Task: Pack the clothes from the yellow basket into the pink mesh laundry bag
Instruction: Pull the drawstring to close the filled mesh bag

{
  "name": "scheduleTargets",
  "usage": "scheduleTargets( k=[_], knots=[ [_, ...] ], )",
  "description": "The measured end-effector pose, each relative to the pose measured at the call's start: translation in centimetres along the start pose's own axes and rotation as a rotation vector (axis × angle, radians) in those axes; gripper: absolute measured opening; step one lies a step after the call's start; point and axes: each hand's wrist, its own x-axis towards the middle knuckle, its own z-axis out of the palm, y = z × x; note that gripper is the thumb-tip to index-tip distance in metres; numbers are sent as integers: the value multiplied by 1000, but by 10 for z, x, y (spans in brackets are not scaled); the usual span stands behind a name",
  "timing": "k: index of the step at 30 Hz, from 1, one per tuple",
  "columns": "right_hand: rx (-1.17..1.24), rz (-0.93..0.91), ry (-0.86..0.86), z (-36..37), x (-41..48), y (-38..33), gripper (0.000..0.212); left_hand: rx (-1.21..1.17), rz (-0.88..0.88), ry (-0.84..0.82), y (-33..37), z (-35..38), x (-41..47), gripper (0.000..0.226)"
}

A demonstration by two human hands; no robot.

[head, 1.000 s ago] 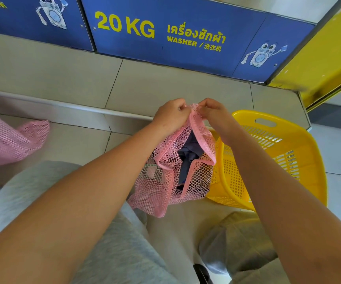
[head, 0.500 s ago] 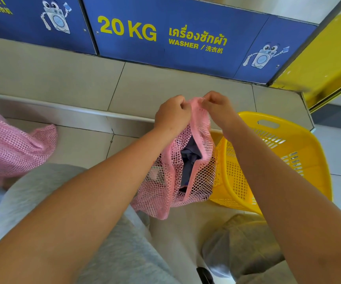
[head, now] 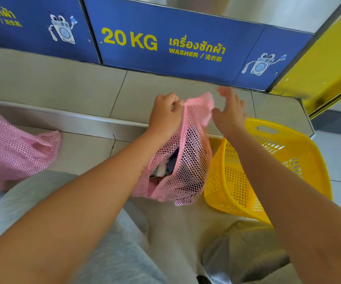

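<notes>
Head view. The left hand (head: 166, 113) pinches the top edge of the pink mesh laundry bag (head: 186, 160), holding it upright above the person's grey-clad lap (head: 108, 253). The right hand (head: 230, 111) is spread, fingers apart, just beside the bag's pink upper flap — contact cannot be judged, since that region is blurred. Dark and pale clothes (head: 169, 165) show through the bag's slit opening. The yellow perforated plastic basket (head: 278, 167) stands on the tiled floor, touching the bag's right side; its visible interior is bare. A second pink mesh bag (head: 11, 148) lies at far left, well apart — below the blue "20 KG WASHER" panel (head: 177, 46).
</notes>
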Motion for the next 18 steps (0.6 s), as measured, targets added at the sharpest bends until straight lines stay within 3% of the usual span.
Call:
scheduleTargets(
  k=[2, 4, 6, 9, 12, 16, 18],
  knots=[
    [-28, -217, -145, -3, -2, -6, 65, -15, 31, -20, 4, 2, -1, 20],
    [-100, -304, -204, -4, -3, -12, 48, -24, 60, -19, 7, 4, -2, 21],
    [-141, -335, -176, -4, -2, -16, 28, -21, 73, -13, 9, 5, -3, 21],
    [-214, -345, -76, -7, -3, -11, 23, 41, 66, 14, 5, 7, -4, 19],
    [-275, -186, 30, -14, 2, 4, 27, 158, 8, 88, -2, 6, -8, 20],
    [-184, 237, 90, -22, 3, 27, 31, 290, -98, 91, -16, -4, -6, 23],
    [-233, 264, 54, -17, -1, 32, 29, 216, -113, 73, -22, -9, -6, 23]
  ],
)
